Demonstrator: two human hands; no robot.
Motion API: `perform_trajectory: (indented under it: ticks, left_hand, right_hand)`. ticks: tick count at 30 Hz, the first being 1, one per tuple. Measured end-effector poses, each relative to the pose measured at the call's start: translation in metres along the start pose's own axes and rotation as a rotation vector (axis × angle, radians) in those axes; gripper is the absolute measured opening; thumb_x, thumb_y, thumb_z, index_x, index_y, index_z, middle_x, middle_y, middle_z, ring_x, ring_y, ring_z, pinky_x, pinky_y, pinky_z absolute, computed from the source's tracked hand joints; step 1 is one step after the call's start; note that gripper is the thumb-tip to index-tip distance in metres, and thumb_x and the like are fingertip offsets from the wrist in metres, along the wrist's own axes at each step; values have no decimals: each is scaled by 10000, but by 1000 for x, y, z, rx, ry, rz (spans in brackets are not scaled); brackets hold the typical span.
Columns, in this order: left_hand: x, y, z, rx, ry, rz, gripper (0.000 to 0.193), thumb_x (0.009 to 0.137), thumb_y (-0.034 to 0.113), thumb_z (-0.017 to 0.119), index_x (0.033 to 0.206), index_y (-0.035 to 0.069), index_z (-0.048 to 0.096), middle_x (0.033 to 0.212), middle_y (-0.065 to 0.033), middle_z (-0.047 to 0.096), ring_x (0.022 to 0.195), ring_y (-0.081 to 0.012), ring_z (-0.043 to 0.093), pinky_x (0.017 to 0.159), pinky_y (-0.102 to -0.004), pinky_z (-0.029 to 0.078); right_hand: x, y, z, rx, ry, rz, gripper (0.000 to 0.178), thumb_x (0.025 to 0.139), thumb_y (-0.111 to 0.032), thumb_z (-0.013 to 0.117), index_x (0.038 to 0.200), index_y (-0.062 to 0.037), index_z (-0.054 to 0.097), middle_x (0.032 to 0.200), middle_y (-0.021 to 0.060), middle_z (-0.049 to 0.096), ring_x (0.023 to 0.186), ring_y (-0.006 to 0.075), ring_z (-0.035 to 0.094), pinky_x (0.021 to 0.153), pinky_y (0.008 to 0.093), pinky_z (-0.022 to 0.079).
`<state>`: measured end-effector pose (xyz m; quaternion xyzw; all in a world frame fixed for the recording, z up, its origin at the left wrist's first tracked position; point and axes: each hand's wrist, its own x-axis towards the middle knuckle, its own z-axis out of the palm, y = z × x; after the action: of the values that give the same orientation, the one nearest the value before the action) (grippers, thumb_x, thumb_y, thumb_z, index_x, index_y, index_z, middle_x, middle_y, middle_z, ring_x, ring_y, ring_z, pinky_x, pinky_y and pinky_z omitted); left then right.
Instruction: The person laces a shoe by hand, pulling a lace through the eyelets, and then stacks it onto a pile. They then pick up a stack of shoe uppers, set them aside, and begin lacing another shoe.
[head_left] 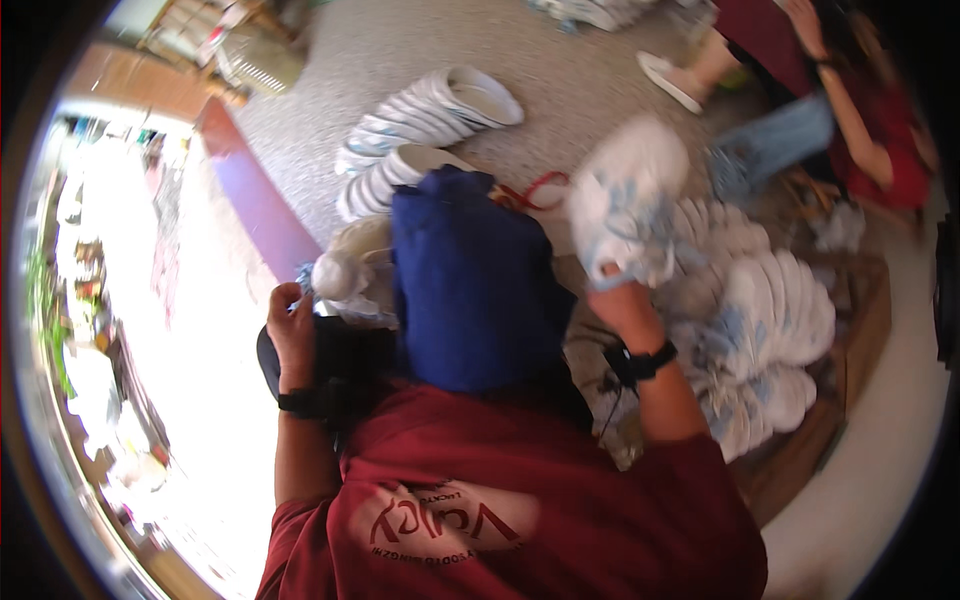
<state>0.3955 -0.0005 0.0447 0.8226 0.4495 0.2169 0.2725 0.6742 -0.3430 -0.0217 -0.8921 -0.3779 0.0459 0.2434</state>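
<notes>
At three o'clock from the blue cloth on the lap, the right hand has its fingers bent onto the lower end of a white-and-blue bundle, held up at two o'clock, fingertips partly hidden. At nine o'clock the left hand is curled beside a rounded white piece; whether it pinches anything, I cannot tell. Nested white stacks lie toward eleven o'clock, a pale heap at three.

We recorded: blue apron, matt cloth; white-and-blue bundle, matt; red shirt, fabric; floor, rough.
</notes>
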Motion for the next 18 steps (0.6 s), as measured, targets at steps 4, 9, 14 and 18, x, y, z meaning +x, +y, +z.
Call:
perform_trajectory:
  ticks: [4, 9, 14, 18]
  left_hand:
    - [3, -24, 6, -24, -42, -90, 156, 760, 38, 623, 901, 11, 562, 811, -73, 594, 759, -170, 574, 709, -296, 469]
    - [15, -15, 12, 15, -103, -155, 142, 759, 14, 582, 899, -3, 559, 809, -91, 611, 779, -175, 601, 707, -288, 480]
    - [36, -60, 19, -143, -239, -272, 122, 761, 30, 594, 869, -19, 568, 758, -48, 605, 706, -119, 578, 660, -261, 463]
    - [77, -49, 11, -213, -463, -293, 146, 764, 94, 622, 842, -23, 583, 709, -34, 580, 666, -107, 538, 609, -263, 437]
  right_hand:
    - [-58, 121, 114, 8, -766, 328, 377, 744, -165, 564, 1092, -21, 586, 1129, 222, 562, 1058, 376, 527, 900, 430, 416]
    - [-61, 160, 151, -79, -1232, 378, 551, 792, -299, 581, 1261, -35, 464, 1249, 218, 497, 1136, 338, 502, 922, 414, 412]
    - [-54, 107, 117, -11, -921, 243, 618, 775, -337, 607, 1251, 14, 429, 1152, 247, 548, 1077, 366, 532, 886, 429, 433]
    - [-54, 90, 93, 231, -871, 192, 600, 805, -279, 598, 1304, -18, 391, 1168, 238, 539, 1083, 365, 528, 909, 423, 421]
